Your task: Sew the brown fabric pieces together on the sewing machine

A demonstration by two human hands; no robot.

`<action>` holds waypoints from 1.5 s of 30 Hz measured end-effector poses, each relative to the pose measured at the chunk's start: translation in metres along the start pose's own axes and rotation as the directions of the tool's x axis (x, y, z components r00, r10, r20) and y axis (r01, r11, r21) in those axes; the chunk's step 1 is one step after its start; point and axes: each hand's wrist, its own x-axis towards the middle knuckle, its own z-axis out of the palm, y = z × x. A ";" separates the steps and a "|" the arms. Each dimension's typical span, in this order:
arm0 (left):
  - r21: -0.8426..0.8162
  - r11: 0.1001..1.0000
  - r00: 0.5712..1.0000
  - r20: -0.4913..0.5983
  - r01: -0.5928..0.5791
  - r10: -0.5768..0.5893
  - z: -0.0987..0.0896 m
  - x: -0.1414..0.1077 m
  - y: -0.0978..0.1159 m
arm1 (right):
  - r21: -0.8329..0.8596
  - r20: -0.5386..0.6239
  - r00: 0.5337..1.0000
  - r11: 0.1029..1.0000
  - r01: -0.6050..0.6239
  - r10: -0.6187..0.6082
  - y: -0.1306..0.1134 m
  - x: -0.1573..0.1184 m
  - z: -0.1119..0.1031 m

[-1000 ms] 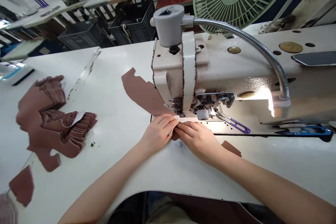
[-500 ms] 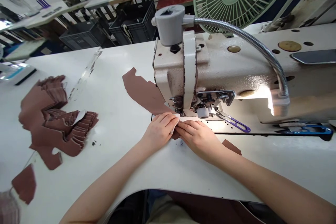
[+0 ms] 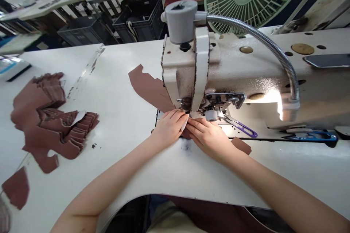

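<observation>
A brown leather-like piece [image 3: 149, 86] runs under the sewing machine [image 3: 182, 80], its far end lying on the table behind the machine head. My left hand [image 3: 170, 128] presses on this piece left of the presser foot, fingers together. A small white strip [image 3: 185, 122] shows at its fingertips; whether it is lining or a finger cover I cannot tell. Close by on the right, my right hand [image 3: 209, 136] rests its closed-up fingers on the near end of the same piece. The needle is hidden behind the fingers and machine parts.
Stacked brown pieces [image 3: 41, 113] lie at the left, with a single brown piece [image 3: 16, 188] below. Purple thread snips [image 3: 244, 128] and blue thread snips [image 3: 314, 136] rest on the machine bed. Another brown scrap [image 3: 241, 145] sits by my right wrist. A green fan [image 3: 248, 3] stands behind.
Both hands have moved slightly forward, closer to the presser foot, and the brown piece has shifted a little farther back beneath the machine. The camera view has also shifted slightly.
</observation>
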 end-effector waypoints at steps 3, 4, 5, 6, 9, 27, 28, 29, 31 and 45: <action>-0.010 1.000 1.000 -0.025 0.002 -0.003 0.002 -0.001 0.000 | 0.042 -0.002 1.000 0.999 0.005 -0.005 -0.001 -0.001 0.000; -0.018 1.000 1.000 -0.030 0.001 -0.002 0.002 -0.002 0.000 | 0.062 0.000 1.000 0.998 0.009 -0.009 -0.001 -0.001 0.001; -0.025 1.000 0.999 -0.033 -0.001 0.000 0.002 -0.002 -0.001 | 0.080 0.002 1.000 0.997 0.013 -0.014 -0.001 -0.001 0.001; -0.031 1.000 0.999 -0.035 -0.005 0.004 0.002 -0.002 -0.002 | 0.093 0.001 1.000 0.995 0.017 -0.017 -0.002 -0.001 0.001; -0.041 0.999 1.000 -0.025 -0.010 0.009 0.002 -0.002 -0.005 | 0.104 -0.001 1.000 0.994 0.018 -0.018 -0.002 0.000 0.001; -0.031 0.998 0.981 0.187 0.054 -0.047 -0.027 0.001 -0.001 | -0.023 0.087 0.996 0.999 0.034 -0.032 -0.012 0.005 -0.010; -0.025 0.997 0.971 0.231 0.073 -0.066 -0.029 0.004 0.000 | -0.033 0.094 0.995 0.999 0.030 -0.027 -0.012 0.005 -0.010; -0.019 0.995 0.959 0.271 0.093 -0.085 -0.032 0.006 0.002 | -0.042 0.096 0.995 0.999 0.028 -0.023 -0.013 0.005 -0.010; -0.012 0.992 0.936 0.331 0.127 -0.116 -0.036 0.011 0.005 | -0.062 0.087 0.996 0.998 0.018 -0.013 -0.015 0.005 -0.009; 0.028 0.989 0.906 0.399 0.142 -0.141 -0.045 0.027 0.010 | 0.047 -0.122 0.993 0.999 0.005 0.001 -0.020 0.004 0.000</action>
